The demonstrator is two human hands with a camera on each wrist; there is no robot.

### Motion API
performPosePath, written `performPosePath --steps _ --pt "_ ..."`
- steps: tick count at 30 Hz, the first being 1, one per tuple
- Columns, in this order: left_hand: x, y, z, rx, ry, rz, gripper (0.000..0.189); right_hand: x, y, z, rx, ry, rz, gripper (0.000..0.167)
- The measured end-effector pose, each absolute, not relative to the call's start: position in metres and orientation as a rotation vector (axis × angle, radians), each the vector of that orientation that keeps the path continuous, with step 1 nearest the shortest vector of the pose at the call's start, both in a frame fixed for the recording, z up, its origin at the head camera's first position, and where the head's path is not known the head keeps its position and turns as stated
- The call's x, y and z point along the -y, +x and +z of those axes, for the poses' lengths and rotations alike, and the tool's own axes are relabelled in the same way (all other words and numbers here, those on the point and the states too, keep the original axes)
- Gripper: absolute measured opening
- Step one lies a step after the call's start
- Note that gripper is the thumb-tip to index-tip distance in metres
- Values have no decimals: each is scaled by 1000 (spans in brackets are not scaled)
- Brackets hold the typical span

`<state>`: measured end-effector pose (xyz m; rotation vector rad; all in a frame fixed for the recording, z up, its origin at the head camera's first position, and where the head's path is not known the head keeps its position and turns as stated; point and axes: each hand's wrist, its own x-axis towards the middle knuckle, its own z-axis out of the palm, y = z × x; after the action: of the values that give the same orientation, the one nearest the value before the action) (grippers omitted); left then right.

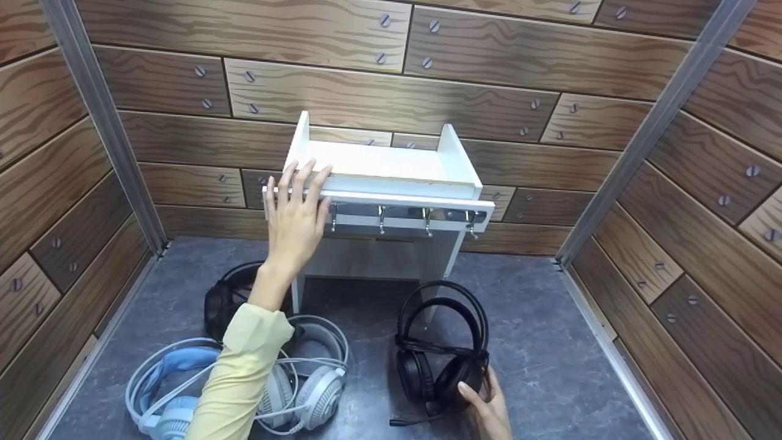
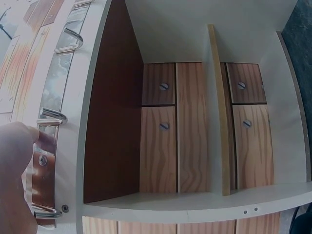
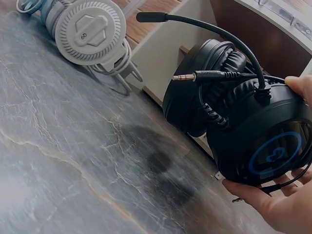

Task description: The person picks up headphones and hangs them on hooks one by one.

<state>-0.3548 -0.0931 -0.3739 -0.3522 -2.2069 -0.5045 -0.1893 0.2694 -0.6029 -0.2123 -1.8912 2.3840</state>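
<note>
My left hand (image 1: pixel 296 214) lies over the upper left edge of a white rack (image 1: pixel 379 186), its fingers stretched across the top. The thumb is near the metal hooks (image 2: pixel 53 116) on the rack's front board. Low at the right, my right hand (image 1: pixel 489 406) grips a black headset (image 1: pixel 443 360) by one ear cup, thumb on one side and fingers on the other. Its cable is bundled across the headband. In the right wrist view, the headset's microphone boom (image 3: pixel 214 29) and plug (image 3: pixel 184 77) stick out, and the ear cup is above the floor.
Grey-white headphones (image 1: pixel 321 397) lie left of the black headset. Blue-and-white headphones (image 1: pixel 177 418) lie farther left, partly behind my left sleeve. Another black headset (image 1: pixel 220 305) is beside the rack's left leg. Wood-patterned walls (image 1: pixel 476 43) enclose the dark marbled floor (image 1: pixel 550 366).
</note>
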Motion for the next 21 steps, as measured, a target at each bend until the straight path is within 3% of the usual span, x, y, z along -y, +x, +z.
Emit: performPosePath --steps 21 --pt "93 -356 -375 2190 -350 -494 46 -277 -192 -593 1796 -127 2378 88"
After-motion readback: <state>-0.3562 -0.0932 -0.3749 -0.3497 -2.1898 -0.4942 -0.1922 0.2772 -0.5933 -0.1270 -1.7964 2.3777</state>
